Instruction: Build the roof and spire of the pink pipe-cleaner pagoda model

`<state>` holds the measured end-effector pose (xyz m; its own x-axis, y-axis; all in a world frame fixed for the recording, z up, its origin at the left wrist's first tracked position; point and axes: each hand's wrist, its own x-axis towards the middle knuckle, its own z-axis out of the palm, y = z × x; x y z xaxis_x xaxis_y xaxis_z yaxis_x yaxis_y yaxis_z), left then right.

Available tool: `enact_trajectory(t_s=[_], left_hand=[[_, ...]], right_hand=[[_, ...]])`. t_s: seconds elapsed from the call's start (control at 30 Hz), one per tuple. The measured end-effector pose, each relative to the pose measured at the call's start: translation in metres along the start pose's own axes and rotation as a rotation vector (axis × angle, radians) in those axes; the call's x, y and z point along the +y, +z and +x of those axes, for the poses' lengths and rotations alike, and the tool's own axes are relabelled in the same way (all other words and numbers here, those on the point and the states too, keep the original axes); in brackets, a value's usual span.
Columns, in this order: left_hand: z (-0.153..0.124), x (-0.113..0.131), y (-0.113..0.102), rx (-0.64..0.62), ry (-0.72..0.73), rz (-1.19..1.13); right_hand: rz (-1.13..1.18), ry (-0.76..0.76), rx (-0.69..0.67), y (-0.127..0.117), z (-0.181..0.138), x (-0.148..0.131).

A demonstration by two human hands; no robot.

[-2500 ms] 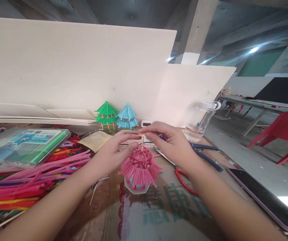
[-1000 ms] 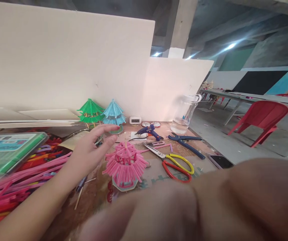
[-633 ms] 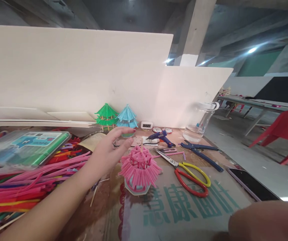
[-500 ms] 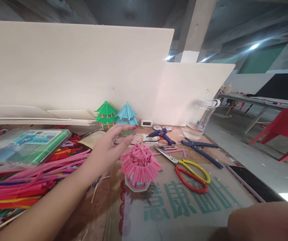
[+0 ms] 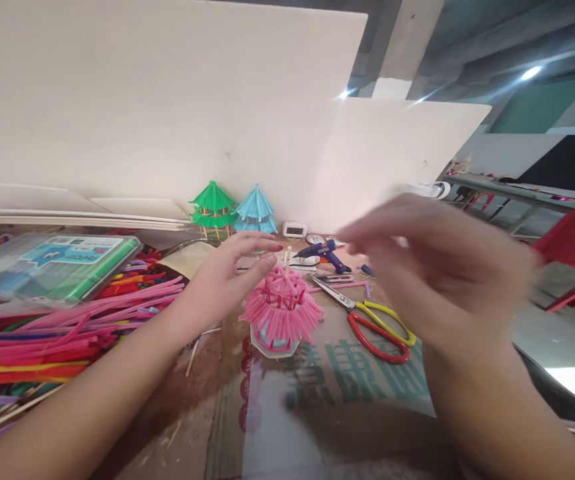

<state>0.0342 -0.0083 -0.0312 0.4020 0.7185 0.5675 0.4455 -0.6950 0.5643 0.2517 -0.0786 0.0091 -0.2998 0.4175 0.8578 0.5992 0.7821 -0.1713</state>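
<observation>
A small pink pavilion model (image 5: 283, 310) made of fuzzy pipe cleaners stands on a pale base in front of me. A pale thin stick (image 5: 288, 257) rises from its top. My left hand (image 5: 232, 270) hovers just left of that top, thumb and fingers apart, with nothing visible between them. To the right, my right hand (image 5: 447, 267) is raised over the table and smeared by motion, so its grip does not show. Scissors (image 5: 367, 320) with red and yellow handles lie between the model and my right hand. Behind them rests a blue glue gun (image 5: 330, 253).
Pink, red and yellow pipe cleaners (image 5: 67, 340) pile up on the left, under a clear plastic case (image 5: 62, 267). Green (image 5: 212, 207) and blue (image 5: 256, 212) pavilion models stand by the white board (image 5: 167, 100), beside a small clock (image 5: 294, 230). A phone (image 5: 557, 383) lies at right.
My right hand has come up from the lower right corner to over the table, hiding the pliers and most of the jar. My left hand stays near the pavilion's top. The view has tilted down.
</observation>
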Motion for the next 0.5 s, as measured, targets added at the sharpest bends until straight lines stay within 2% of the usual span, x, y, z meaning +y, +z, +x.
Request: enact_trajectory(t_s=[0.07,0.2,0.5], left_hand=[[0.000,0.000,0.001,-0.023,0.020,0.013],[0.000,-0.003,0.005,-0.055,0.012,0.006],[-0.003,-0.001,0.008,-0.076,-0.014,-0.014]], right_hand=[[0.063,-0.009,-0.035,0.016,0.006,0.007],[0.012,0.032,-0.137,0.037,0.008,0.025],[-0.018,0.058,-0.247,0.041,0.006,0.029]])
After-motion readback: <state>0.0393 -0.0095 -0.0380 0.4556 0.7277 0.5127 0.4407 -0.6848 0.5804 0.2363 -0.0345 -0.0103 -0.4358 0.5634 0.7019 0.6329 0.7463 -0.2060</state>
